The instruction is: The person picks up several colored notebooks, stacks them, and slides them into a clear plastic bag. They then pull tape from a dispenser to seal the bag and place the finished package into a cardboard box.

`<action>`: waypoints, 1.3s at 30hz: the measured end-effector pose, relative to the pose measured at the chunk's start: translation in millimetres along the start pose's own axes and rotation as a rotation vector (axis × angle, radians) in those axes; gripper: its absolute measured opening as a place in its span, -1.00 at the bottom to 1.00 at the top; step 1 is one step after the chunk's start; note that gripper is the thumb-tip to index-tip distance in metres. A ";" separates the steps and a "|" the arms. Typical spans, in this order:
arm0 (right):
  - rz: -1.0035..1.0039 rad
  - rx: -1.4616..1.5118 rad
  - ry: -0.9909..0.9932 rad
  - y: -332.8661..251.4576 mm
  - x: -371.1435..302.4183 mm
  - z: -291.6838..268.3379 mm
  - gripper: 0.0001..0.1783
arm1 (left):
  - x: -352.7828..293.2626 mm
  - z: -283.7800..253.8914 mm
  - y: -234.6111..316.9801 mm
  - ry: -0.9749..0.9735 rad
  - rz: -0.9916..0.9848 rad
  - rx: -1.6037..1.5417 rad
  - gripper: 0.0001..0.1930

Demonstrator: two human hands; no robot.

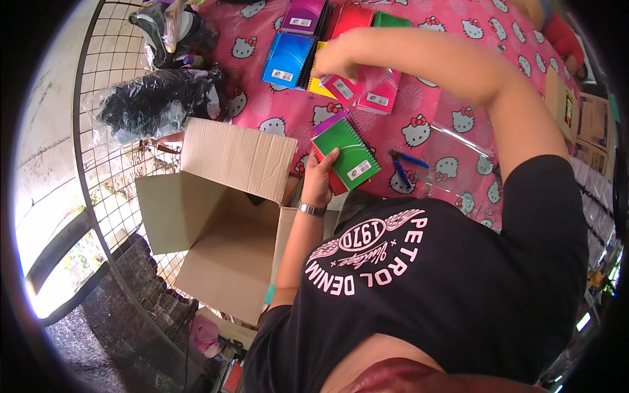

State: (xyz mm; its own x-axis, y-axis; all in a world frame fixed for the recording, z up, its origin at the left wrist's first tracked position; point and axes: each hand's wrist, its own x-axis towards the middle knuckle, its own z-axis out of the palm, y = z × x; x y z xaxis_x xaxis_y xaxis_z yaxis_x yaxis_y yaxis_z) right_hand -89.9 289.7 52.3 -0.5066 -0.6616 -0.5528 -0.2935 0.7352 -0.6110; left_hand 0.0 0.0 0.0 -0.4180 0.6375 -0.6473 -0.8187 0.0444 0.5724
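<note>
My left hand point(319, 178) is closed around a small stack of spiral notebooks, thumb on the green notebook point(347, 156) on top; red and purple covers peek out beneath it. Stretched across to the far side, my right hand point(335, 59) is curled over a yellow notebook point(315, 86), its fingertips partly hidden. Left of that hand lie a blue notebook point(287, 57) and a purple notebook point(304, 14). Two pink notebooks point(379, 97) lie just to its right. Behind my forearm show a red notebook point(352, 19) and a green notebook point(392, 20).
An open cardboard box point(229, 255) stands at my left. Blue-handled pliers point(407, 167) and a clear plastic sheet point(458, 157) lie on the pink patterned table cover point(416, 131). Black plastic bags point(164, 98) rest beside the wire grid. Another person's arm point(561, 36) shows at the far right.
</note>
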 end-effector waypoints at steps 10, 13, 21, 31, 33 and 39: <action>0.216 -0.751 0.743 24.4 48.4 47.4 -0.66 | 17.1 -5.8 -2.8 0.085 -0.022 -0.034 -0.62; 0.225 -0.772 0.603 13.6 31.9 38.2 -0.55 | 25.4 -12.0 -6.3 0.075 0.002 -0.073 -0.59; 0.166 -0.509 -0.086 -109.0 -21.2 -16.1 -0.77 | 23.0 5.6 4.9 -0.075 0.020 -0.147 -0.30; 0.436 -0.294 0.557 -22.5 75.6 -58.6 -0.52 | 8.0 -7.9 -10.1 -0.215 -0.129 -0.203 -0.41; 0.568 -0.297 0.570 14.5 93.1 -36.6 -0.43 | 0.3 9.2 0.6 -0.226 -0.107 -0.159 -0.46; 0.513 -0.307 0.407 -6.1 85.6 -55.5 -0.28 | -3.7 6.9 5.3 -0.199 -0.031 0.034 -0.51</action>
State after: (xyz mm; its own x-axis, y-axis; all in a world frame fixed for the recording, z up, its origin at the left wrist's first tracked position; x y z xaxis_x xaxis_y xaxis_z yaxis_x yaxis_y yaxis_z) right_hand -176.5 236.8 40.2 -0.8858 -0.1588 -0.4361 -0.1221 0.9863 -0.1112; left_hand 0.0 3.2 8.9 -0.3037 0.7746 -0.5547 -0.8149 0.0904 0.5725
